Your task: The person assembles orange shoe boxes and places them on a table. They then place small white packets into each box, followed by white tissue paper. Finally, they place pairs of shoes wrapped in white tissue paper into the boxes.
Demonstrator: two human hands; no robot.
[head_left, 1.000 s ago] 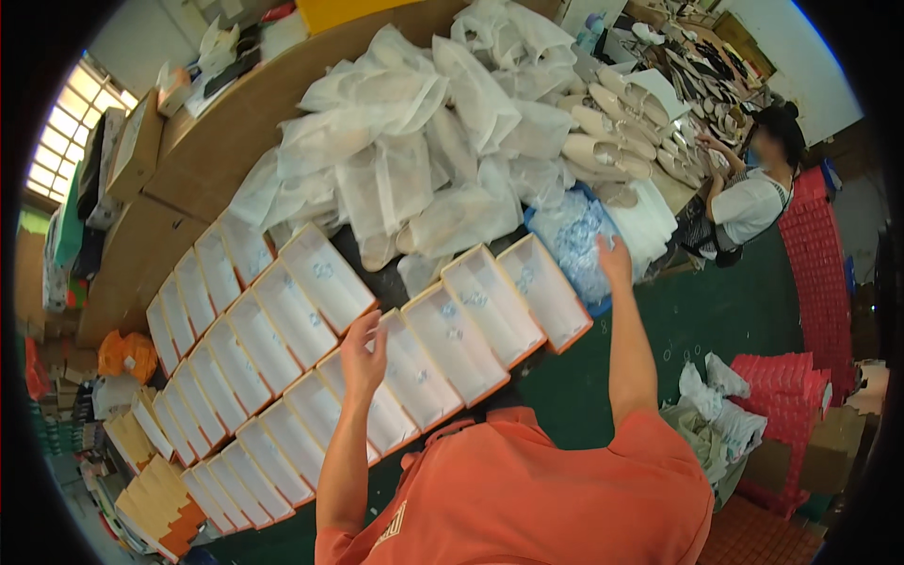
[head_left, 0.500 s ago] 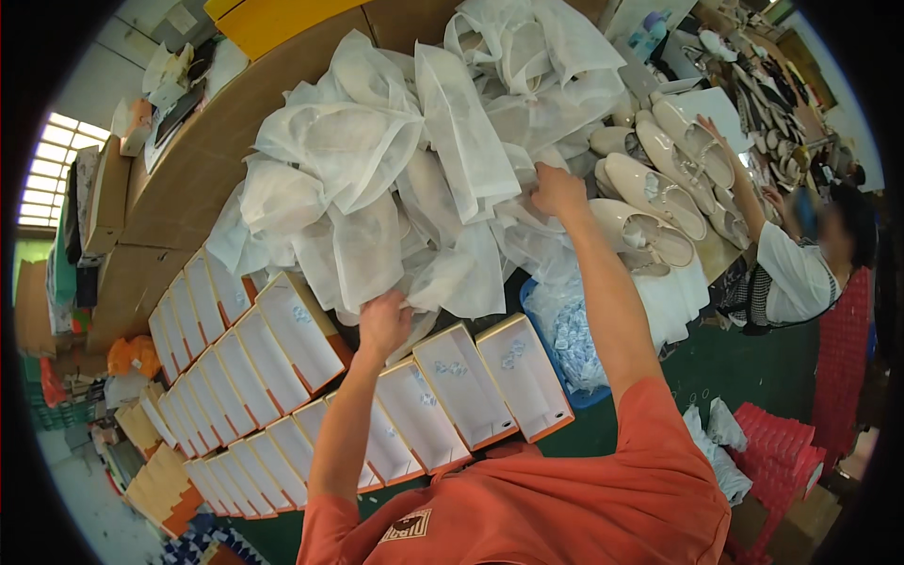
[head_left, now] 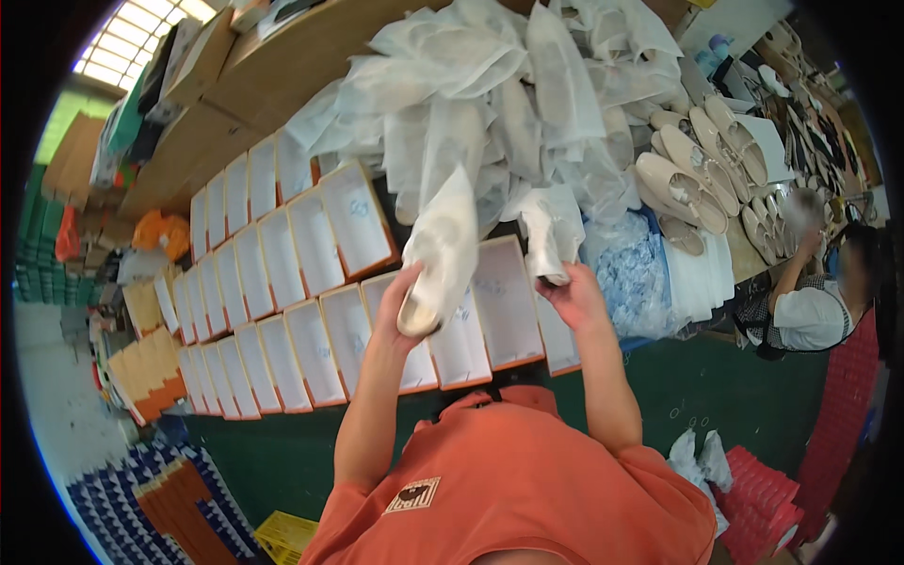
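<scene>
While its heel end sits in the curled fingers of the left hand (head_left: 394, 303), a cream shoe in a thin white wrapper (head_left: 443, 247) slants up and away from them, the wrapper's pointed end farthest off. Those fingers are closed around it, parted only by its thickness. To their right, the right hand (head_left: 574, 297) pinches the lower end of a white, thinly wrapped bundle (head_left: 556, 226), fingertips drawn nearly together; it is probably another shoe, though its shape is partly hidden. The step in hand appears to be handling both wrapped pieces at once, one per hand. Under and between the fingers stand open, white-lined boxes with orange edges (head_left: 508, 315); any next move would call for a firm grip through the loose wrapping and clearance over their rims. Beyond the fingertips lies a heap of shoes in translucent white bags (head_left: 461, 58). Right of the right fingers come pale-blue plastic packets (head_left: 619, 273) and, farther out, glossy unwrapped cream shoes (head_left: 683, 184).
</scene>
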